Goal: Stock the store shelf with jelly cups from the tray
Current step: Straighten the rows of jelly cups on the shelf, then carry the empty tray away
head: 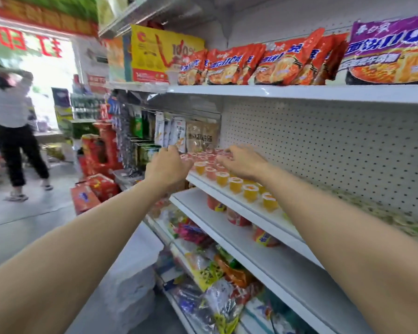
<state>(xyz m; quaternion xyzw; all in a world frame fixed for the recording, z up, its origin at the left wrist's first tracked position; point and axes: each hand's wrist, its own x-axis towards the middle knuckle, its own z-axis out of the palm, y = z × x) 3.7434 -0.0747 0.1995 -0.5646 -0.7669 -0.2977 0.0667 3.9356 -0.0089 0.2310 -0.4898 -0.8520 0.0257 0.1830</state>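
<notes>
Small jelly cups stand on the white middle shelf (263, 208). Orange cups (235, 184) form a row along its front edge, and pink cups (209, 157) are crowded at its left end. My left hand (169, 166) reaches over the shelf's left end, back of hand toward me, fingers curled by the pink cups. My right hand (243, 161) hovers palm down over the pink cups with fingers spread. I cannot tell whether either hand holds a cup. No tray is in view.
Instant noodle packs (270, 62) fill the shelf above. Snack bags (217, 273) lie on lower shelves. Hanging packets (171, 132) and red boxes (99, 155) are left of the shelf. A person (11, 126) stands in the aisle at far left.
</notes>
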